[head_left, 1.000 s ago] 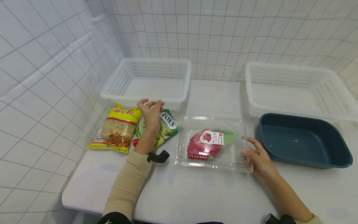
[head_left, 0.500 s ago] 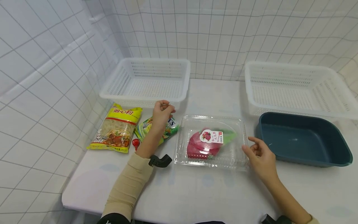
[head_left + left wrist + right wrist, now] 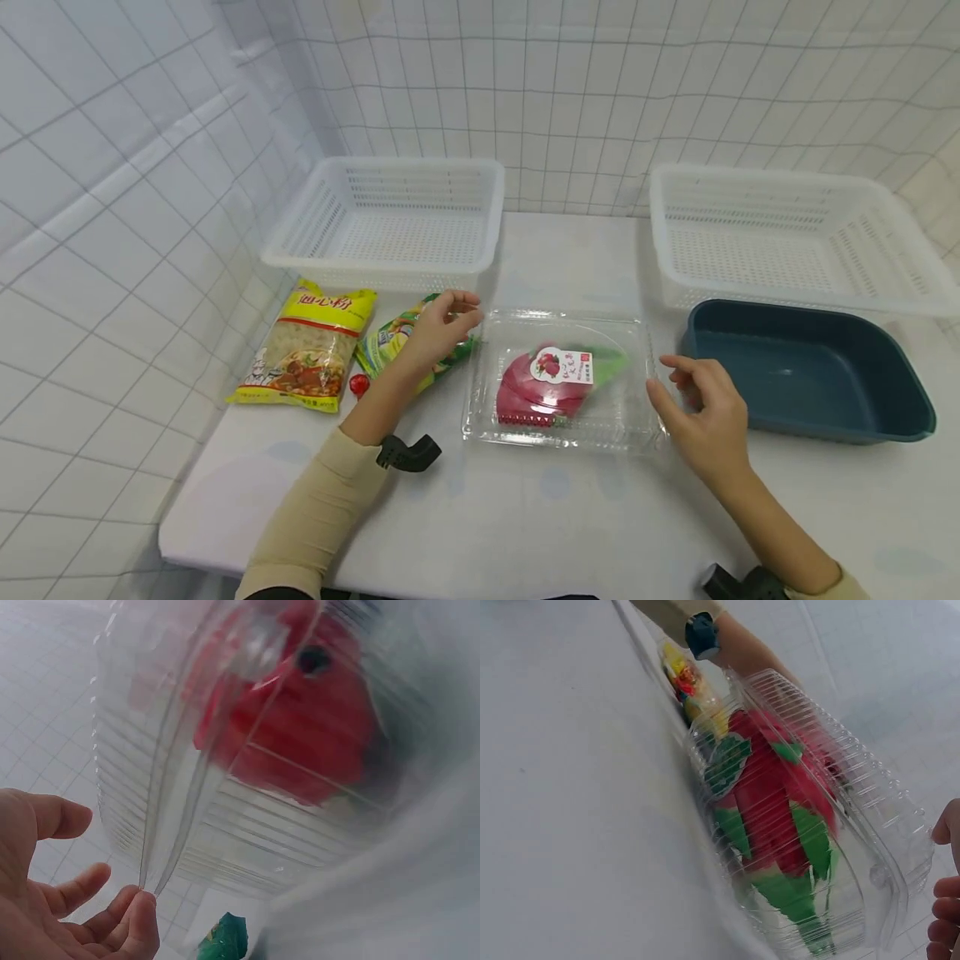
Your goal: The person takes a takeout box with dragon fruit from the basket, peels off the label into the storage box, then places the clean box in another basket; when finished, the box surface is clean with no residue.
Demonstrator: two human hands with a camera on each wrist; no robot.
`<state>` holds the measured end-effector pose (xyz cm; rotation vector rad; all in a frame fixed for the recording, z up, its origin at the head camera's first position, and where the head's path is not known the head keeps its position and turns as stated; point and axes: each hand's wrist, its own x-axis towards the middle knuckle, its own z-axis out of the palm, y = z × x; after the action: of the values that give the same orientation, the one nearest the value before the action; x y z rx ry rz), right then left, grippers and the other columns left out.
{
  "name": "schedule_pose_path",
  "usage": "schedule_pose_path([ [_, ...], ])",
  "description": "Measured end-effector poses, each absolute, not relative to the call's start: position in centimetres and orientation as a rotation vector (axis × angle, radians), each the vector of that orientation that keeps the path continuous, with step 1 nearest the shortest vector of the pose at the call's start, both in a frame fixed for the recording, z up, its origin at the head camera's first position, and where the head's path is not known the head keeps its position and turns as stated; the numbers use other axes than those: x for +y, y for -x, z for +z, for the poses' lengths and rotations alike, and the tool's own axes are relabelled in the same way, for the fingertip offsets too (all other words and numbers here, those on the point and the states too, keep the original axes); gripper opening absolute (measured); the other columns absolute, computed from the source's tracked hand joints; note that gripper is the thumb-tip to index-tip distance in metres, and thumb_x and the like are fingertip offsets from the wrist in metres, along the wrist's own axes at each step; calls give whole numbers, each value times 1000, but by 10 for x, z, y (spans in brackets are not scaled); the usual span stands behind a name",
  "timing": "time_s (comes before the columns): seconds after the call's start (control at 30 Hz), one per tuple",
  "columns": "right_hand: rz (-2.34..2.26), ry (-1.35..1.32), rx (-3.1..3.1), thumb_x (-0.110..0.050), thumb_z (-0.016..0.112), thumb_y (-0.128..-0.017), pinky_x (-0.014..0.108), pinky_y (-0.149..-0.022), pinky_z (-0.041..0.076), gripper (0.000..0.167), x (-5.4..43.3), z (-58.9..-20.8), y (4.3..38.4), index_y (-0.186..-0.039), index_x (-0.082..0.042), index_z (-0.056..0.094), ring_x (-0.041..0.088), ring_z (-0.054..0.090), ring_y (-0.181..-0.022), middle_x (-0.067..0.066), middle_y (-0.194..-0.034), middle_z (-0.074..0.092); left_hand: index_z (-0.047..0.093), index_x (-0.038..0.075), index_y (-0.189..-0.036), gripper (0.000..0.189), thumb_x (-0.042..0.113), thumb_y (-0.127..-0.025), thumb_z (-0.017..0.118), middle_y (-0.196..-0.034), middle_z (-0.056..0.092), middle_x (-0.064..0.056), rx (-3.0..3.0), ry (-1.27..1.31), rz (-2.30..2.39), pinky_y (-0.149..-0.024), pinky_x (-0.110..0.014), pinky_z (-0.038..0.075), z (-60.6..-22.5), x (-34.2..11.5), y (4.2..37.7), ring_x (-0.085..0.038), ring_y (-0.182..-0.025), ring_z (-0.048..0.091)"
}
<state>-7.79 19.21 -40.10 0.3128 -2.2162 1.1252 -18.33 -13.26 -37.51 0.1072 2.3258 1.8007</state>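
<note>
A clear plastic clamshell box [image 3: 637, 425] lies on the table, with a red and green item [image 3: 536, 396] inside bearing a white label. My left hand [image 3: 431, 333] is beside the box's left back corner, fingers loosely bent. In the left wrist view its fingertips overlap the box's edge; whether they touch is unclear. My right hand [image 3: 708, 417] hovers just off the box's right side, thumb and fingers apart and holding nothing. Partly hidden under my left hand and forearm is a green candy bag [image 3: 386, 340]. A small round red thing [image 3: 359, 384] sits left of that forearm.
A yellow bag of noodles [image 3: 303, 350] lies at the left. White perforated baskets stand at the back, one left [image 3: 405, 277] and one right [image 3: 810, 300]. The dark blue bin [image 3: 810, 367] is close to my right hand. Tiled-pattern sheeting [image 3: 570, 108] rises behind.
My right hand has let go of the box's right edge and drawn slightly away. The left hand has moved right across the green bag to the box's left back corner.
</note>
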Motion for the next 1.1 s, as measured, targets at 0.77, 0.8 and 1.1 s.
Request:
schedule_pose_path([
  [0.77,990,-516,-2675,-6,77,-81,37,-67,41,5,147,-362,119,-84,-4,73,25,50,-77,4,-79,57,18,22,-151,74,19,-89,59,-103,43,-12,2016,-467,1804,-64,-30,51,-404,-156,142,-22,-84,49],
  [0.8,994,-511,-2699,-6,76,-82,37,-68,42,5,145,-362,120,-84,-4,73,26,51,-77,4,-79,57,19,21,-151,75,18,-88,60,-103,41,-12,1997,-473,1822,-63,-30,50,-405,-157,142,-21,-83,49],
  [1.1,960,-378,-2811,-11,72,-84,36,-66,42,7,143,-357,116,-86,-5,73,23,50,-77,3,-80,56,31,16,-150,72,11,-86,63,-105,34,-14,1931,-552,1909,-67,-25,50,-411,-150,144,-17,-81,45],
])
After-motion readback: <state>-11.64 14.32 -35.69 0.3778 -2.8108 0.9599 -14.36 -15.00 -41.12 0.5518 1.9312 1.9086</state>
